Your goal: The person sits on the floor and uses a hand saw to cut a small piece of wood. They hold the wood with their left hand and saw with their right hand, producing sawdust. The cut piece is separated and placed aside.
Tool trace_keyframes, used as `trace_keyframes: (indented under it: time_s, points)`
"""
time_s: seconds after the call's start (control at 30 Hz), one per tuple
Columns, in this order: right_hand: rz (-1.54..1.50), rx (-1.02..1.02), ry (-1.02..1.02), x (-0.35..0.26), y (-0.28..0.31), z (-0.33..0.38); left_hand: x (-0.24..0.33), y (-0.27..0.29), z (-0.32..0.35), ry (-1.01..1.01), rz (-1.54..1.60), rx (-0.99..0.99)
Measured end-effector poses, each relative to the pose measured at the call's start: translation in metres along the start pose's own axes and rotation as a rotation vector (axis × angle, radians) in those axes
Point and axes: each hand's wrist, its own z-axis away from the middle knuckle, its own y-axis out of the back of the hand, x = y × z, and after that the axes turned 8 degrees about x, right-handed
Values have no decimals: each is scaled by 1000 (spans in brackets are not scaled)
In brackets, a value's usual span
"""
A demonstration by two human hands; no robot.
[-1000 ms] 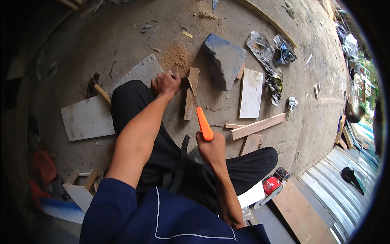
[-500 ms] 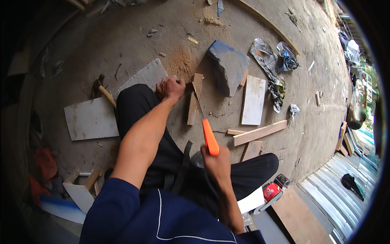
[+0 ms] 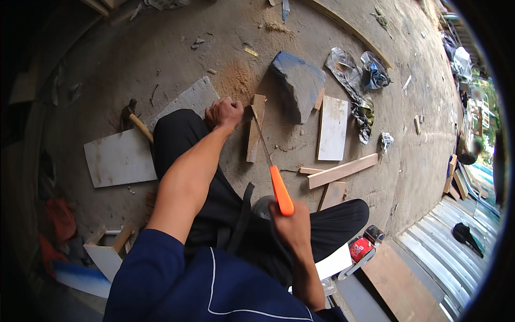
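Observation:
My right hand is closed round the orange handle of a handsaw. The saw's thin blade slants away from me, and its tip lies over the upper part of a narrow wooden block on the ground. Just left of that block, my left hand is curled into a fist above my bent knee. What its fingers hold, if anything, is hidden. A grey stone slab lies beneath and beyond this hand, and reddish sawdust is heaped past it.
A large blue-grey rock sits right of the block. Beside it are a white board, crumpled plastic and a wood strip. To the left, a hammer rests on a pale panel. A red power tool stands at lower right.
My right hand has drawn the saw slightly back toward me and to the right. My left hand stays in place beside the block. The whole view has shifted a little.

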Motion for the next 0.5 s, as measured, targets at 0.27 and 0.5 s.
trace_keyframes:
  time_s: [0.27, 0.5]
  points:
    - [23, 11, -79, 22, -43, -38, -15, 1, 10, -43, 11, -63]
    - [18, -42, -45, -6, -9, 31, -39, -2, 13, -22, -14, -22]
